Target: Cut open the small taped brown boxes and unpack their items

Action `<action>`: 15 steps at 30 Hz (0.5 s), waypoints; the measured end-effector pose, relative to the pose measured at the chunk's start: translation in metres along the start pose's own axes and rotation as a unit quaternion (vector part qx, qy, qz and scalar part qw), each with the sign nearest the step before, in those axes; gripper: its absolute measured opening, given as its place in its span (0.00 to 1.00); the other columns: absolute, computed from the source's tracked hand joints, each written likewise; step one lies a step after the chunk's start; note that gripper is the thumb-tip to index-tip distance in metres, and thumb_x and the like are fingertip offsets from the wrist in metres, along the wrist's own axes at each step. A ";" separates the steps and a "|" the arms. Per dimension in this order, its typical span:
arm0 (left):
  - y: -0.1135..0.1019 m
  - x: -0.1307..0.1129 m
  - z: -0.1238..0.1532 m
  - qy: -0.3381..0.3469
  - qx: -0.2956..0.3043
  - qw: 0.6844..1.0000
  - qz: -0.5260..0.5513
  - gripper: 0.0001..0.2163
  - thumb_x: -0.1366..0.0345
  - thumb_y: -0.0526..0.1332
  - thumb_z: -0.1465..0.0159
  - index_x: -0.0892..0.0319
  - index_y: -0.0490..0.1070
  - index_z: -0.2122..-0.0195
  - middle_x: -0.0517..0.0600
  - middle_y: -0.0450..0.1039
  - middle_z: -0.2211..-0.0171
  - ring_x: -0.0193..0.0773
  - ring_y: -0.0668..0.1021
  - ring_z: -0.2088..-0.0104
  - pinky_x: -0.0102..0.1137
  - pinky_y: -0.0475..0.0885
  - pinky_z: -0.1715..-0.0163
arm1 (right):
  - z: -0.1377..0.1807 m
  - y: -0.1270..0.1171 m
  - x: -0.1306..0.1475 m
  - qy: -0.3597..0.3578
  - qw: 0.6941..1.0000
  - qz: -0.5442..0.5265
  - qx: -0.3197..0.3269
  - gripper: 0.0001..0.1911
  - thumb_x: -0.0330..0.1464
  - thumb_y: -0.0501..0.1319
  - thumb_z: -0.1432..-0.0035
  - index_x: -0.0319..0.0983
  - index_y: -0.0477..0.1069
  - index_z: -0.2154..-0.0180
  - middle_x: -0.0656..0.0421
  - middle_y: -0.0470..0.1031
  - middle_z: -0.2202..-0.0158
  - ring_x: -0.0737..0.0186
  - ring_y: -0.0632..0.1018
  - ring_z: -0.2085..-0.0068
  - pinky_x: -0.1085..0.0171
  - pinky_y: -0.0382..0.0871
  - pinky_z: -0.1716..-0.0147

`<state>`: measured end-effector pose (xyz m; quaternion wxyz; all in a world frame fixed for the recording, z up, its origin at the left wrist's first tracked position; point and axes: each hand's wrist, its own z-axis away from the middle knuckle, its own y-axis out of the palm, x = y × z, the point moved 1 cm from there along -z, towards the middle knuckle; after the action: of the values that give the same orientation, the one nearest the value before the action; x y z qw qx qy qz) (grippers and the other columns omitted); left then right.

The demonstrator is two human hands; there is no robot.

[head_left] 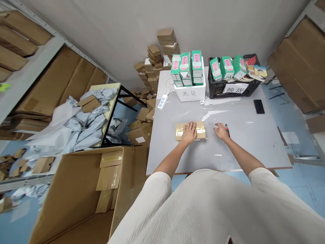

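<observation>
A small flat cardboard box (201, 130), taped across its top, lies on the grey table (254, 145). My left hand (190, 131) rests flat on the box, fingers spread. My right hand (220, 130) sits on the table just right of the box, fingers loosely curled over a small red and black object (227, 129) that is partly hidden by the hand; a grip on it cannot be made out.
A white bin (193, 92) and a black crate (235, 88) of green and pink boxes stand at the back. A black phone (259, 106) lies at right, a power strip (162, 101) at left. A large open carton (83, 193) stands left of the table, with cardboard boxes piled behind.
</observation>
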<state>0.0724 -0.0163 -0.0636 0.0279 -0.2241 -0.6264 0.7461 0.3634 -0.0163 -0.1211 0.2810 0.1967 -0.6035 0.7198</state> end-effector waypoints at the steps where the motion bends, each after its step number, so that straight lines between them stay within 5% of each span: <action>1: -0.004 0.004 0.003 0.004 -0.002 1.000 0.009 0.30 0.60 0.45 0.22 0.59 0.54 0.20 0.58 0.51 0.19 0.51 0.54 0.20 0.51 0.46 0.21 | -0.003 0.001 0.016 -0.037 0.999 -0.025 0.014 0.25 0.41 0.57 0.30 0.41 0.70 0.35 0.45 0.71 0.36 0.46 0.79 0.44 0.48 0.72 0.38; 7: -0.023 0.052 0.031 -0.100 -0.057 0.991 0.072 0.30 0.60 0.53 0.25 0.59 0.56 0.22 0.61 0.50 0.19 0.55 0.56 0.21 0.53 0.55 0.23 | -0.014 0.007 0.079 -0.144 0.985 -0.040 0.080 0.42 0.39 0.65 0.40 0.44 0.63 0.25 0.50 0.62 0.24 0.42 0.62 0.23 0.44 0.57 0.24; 10: -0.021 0.073 0.044 -0.168 -0.050 0.975 0.136 0.34 0.61 0.57 0.27 0.60 0.53 0.21 0.64 0.55 0.22 0.56 0.65 0.24 0.50 0.65 0.28 | -0.013 0.009 0.087 -0.135 0.985 -0.022 0.101 0.45 0.36 0.66 0.43 0.42 0.63 0.25 0.49 0.61 0.23 0.42 0.60 0.22 0.44 0.54 0.23; 15: -0.012 0.081 0.053 -0.178 -0.038 0.964 0.193 0.34 0.59 0.60 0.29 0.56 0.55 0.22 0.61 0.62 0.26 0.56 0.72 0.30 0.46 0.71 0.31 | 0.002 0.004 0.091 -0.135 0.989 -0.010 0.067 0.41 0.34 0.64 0.42 0.41 0.66 0.27 0.49 0.64 0.24 0.45 0.64 0.24 0.46 0.57 0.24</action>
<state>-0.0232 -0.0368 -0.0701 -0.2371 -0.2048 -0.5937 0.7412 0.2917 -0.0032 -0.0672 0.1901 0.3161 -0.5845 0.7227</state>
